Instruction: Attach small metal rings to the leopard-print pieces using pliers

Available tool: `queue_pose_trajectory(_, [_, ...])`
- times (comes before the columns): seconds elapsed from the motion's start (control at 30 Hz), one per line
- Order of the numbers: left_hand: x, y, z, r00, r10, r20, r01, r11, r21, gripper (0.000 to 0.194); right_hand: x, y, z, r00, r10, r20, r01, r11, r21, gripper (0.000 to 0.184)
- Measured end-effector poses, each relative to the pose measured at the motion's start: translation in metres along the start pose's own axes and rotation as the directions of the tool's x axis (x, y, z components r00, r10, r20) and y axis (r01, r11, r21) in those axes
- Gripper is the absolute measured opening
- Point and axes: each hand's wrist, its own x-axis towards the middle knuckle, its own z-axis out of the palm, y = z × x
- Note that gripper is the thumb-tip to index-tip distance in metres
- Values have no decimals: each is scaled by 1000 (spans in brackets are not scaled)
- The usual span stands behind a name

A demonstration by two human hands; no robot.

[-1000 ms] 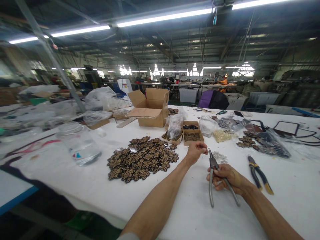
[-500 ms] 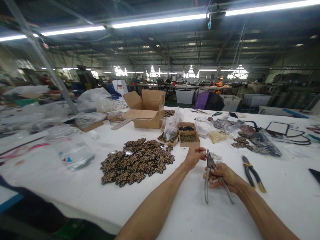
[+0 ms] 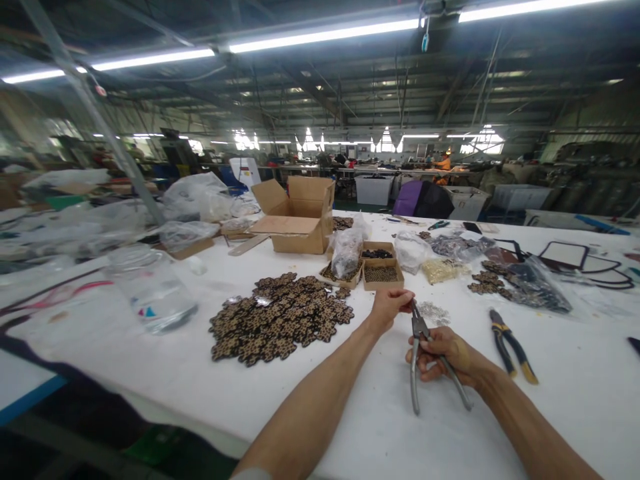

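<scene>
My right hand (image 3: 445, 355) is closed around a pair of grey metal pliers (image 3: 419, 327), whose long handles spread toward me and whose narrow jaws point away. My left hand (image 3: 391, 308) pinches with thumb and forefinger right at the plier tips. Whatever lies between those fingers is too small to make out. Just beyond the pliers, a scatter of small clear or silvery pieces (image 3: 434, 312) lies on the white table (image 3: 380, 427). To the left of my left hand spreads a heap of brown and black patterned flower-shaped pieces (image 3: 285, 320).
A second pair of pliers (image 3: 510, 347) with black and yellow handles lies at right. Small cardboard trays of tiny parts (image 3: 383, 274) stand ahead, near an open carton (image 3: 300, 220). A clear jug (image 3: 153, 290) is at left. Bagged parts (image 3: 535, 283) lie at far right.
My left fingers have come onto the plier tips, where a small gap showed before. The view has shifted slightly; the right hand keeps its hold on the pliers.
</scene>
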Motion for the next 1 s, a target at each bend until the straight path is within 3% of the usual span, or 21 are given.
queue_pose_trajectory(0.5, [2,-7,4,998,22,-58,-26,996,-80,49,1,-1,6,1000,18,12,-19,996,83,42])
queue_pose_trajectory(0.8, [0,7,0,997,71,-37,-75,989,-124,43,3,6,17,999,-33,2,33,996,87,50])
queue_pose_trajectory(1.0, [2,5,-2,999,7,-52,-17,978,-206,46,3,2,18,998,-24,52,20,996,90,42])
